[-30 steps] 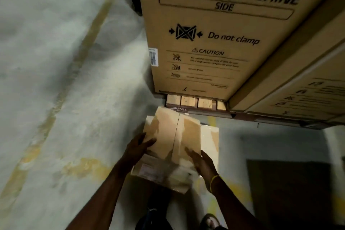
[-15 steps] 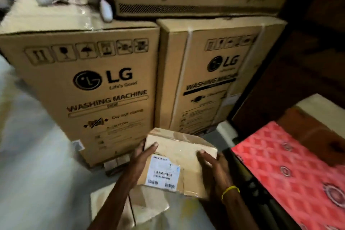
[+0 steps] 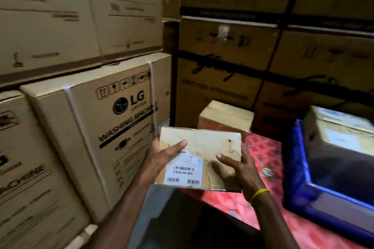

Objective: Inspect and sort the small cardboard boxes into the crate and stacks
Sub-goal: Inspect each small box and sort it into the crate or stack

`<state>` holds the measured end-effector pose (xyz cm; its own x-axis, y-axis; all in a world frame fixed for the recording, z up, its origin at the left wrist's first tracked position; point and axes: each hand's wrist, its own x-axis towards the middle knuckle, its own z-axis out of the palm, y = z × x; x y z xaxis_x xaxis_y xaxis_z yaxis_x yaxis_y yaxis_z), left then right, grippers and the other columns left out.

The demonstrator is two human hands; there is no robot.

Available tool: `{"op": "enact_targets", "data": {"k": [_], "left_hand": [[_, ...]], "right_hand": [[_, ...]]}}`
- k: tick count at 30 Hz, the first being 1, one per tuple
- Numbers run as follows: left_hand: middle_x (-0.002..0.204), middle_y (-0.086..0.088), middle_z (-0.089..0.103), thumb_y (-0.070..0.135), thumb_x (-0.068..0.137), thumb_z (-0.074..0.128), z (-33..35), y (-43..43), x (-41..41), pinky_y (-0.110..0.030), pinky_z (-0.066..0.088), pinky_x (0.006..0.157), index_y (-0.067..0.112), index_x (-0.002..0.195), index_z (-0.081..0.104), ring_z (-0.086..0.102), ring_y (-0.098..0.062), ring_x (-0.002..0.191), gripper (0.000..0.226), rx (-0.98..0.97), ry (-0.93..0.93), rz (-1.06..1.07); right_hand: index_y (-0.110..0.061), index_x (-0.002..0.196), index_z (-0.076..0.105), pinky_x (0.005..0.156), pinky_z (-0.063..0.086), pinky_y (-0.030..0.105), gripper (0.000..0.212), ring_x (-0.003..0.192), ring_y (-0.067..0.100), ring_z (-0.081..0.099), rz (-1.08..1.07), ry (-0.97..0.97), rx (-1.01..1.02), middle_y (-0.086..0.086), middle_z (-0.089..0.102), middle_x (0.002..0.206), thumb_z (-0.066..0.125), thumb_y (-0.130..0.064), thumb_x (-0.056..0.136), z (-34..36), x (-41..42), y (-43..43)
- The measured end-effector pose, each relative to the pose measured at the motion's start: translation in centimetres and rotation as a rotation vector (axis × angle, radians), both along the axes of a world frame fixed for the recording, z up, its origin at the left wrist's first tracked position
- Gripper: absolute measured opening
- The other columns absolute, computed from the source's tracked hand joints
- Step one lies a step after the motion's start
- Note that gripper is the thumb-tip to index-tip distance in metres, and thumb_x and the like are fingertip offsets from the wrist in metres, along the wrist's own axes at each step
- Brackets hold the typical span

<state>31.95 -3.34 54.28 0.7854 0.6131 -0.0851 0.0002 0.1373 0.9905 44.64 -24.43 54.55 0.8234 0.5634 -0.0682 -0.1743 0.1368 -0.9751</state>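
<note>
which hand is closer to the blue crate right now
Right. The right hand grips the small box's side facing the blue crate; the left hand holds the far side.

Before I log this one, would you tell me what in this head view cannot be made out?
- Small box: its white label shows barcodes, but the print is too small and blurred to read.
- Box underside: hidden by left hand and right hand.
- Blue crate: cut off by the right edge, blurred; its contents are unclear.
- Dark cartons behind: script too dim to read.
</note>
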Motion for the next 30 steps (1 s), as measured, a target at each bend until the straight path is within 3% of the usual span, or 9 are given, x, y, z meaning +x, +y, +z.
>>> {"op": "enact_targets", "data": {"k": [2,4,6,10,14,17,20,24,30], "left_hand": [[0.102,-0.012,0.082,0.021,0.080,0.090,-0.8,-2.1,3.9,-0.047,0.065,0.080,0.008,0.119,0.070,0.080,-0.032,0.091,0.045,-0.001,0.017,-0.063],[0.106,-0.013,0.081,0.032,0.066,0.100,-1.8,-3.5,7.4,-0.053,0.064,0.084,0.008,0.123,0.067,0.080,-0.033,0.093,0.069,0.015,0.041,-0.092],[0.111,-0.014,0.079,0.044,0.050,0.106,-2.7,-4.5,10.4,-0.056,0.064,0.083,0.010,0.128,0.061,0.080,-0.033,0.094,0.096,0.038,0.071,-0.099],[0.110,-0.011,0.079,0.045,0.038,0.109,-5.2,-6.1,15.5,-0.054,0.065,0.076,0.014,0.128,0.056,0.080,-0.034,0.091,0.109,0.085,0.152,-0.128],[0.111,-0.007,0.080,0.042,0.038,0.110,-7.2,-6.3,18.6,-0.053,0.065,0.079,0.017,0.127,0.060,0.079,-0.035,0.099,0.104,0.154,0.176,-0.209],[0.104,-0.010,0.081,0.031,0.039,0.111,-5.6,-7.3,18.8,-0.052,0.066,0.074,0.011,0.118,0.065,0.080,-0.035,0.094,0.094,0.175,0.201,-0.258],[0.095,-0.004,0.082,0.033,0.045,0.108,-4.6,-7.7,18.8,-0.040,0.067,0.066,0.011,0.112,0.068,0.081,-0.023,0.083,0.081,0.279,0.206,-0.292],[0.095,0.001,0.081,0.029,0.052,0.105,-4.4,-7.7,18.6,-0.021,0.061,0.057,0.015,0.114,0.065,0.079,-0.014,0.081,0.075,0.379,0.224,-0.270],[0.091,0.002,0.080,0.034,0.056,0.103,-4.7,-7.3,19.3,-0.015,0.056,0.050,0.015,0.110,0.069,0.078,-0.010,0.077,0.066,0.467,0.268,-0.266]], "right_hand": [[-0.010,0.129,0.063,0.065,0.063,0.028,0.057,0.093,0.021,0.078,-0.071,0.012,-0.016,0.014,0.079,0.109,0.076,0.017,0.081,-0.3,2.6,-2.5],[-0.011,0.124,0.065,0.072,0.064,0.033,0.054,0.101,0.027,0.078,-0.137,0.021,-0.032,0.015,0.079,0.109,0.081,0.013,0.078,-0.7,4.8,-4.5],[-0.008,0.124,0.064,0.067,0.064,0.029,0.053,0.094,0.022,0.079,-0.193,0.026,-0.054,0.018,0.078,0.114,0.082,0.012,0.078,-0.9,6.2,-6.2],[-0.004,0.127,0.063,0.059,0.059,0.022,0.057,0.077,0.009,0.078,-0.290,0.039,-0.093,0.020,0.077,0.116,0.083,0.013,0.076,-1.4,8.7,-9.2],[-0.003,0.122,0.063,0.055,0.058,0.018,0.051,0.067,0.004,0.076,-0.341,0.090,-0.105,0.011,0.077,0.098,0.079,0.019,0.079,-2.2,10.0,-10.3],[-0.009,0.119,0.067,0.064,0.063,0.026,0.053,0.081,0.011,0.079,-0.389,0.100,-0.132,0.011,0.081,0.104,0.087,0.011,0.074,-3.1,10.4,-10.2],[-0.011,0.118,0.067,0.069,0.066,0.035,0.056,0.088,0.021,0.080,-0.431,0.142,-0.136,0.011,0.081,0.105,0.090,0.010,0.071,-4.3,10.6,-9.8],[-0.026,0.108,0.071,0.091,0.063,0.055,0.063,0.100,0.029,0.078,-0.484,0.135,-0.226,0.004,0.082,0.104,0.103,-0.016,0.054,-5.6,10.6,-9.1],[-0.040,0.097,0.067,0.095,0.061,0.050,0.064,0.097,0.019,0.076,-0.530,0.065,-0.379,-0.009,0.081,0.098,0.097,-0.043,0.041,-6.0,10.8,-8.7]]}}
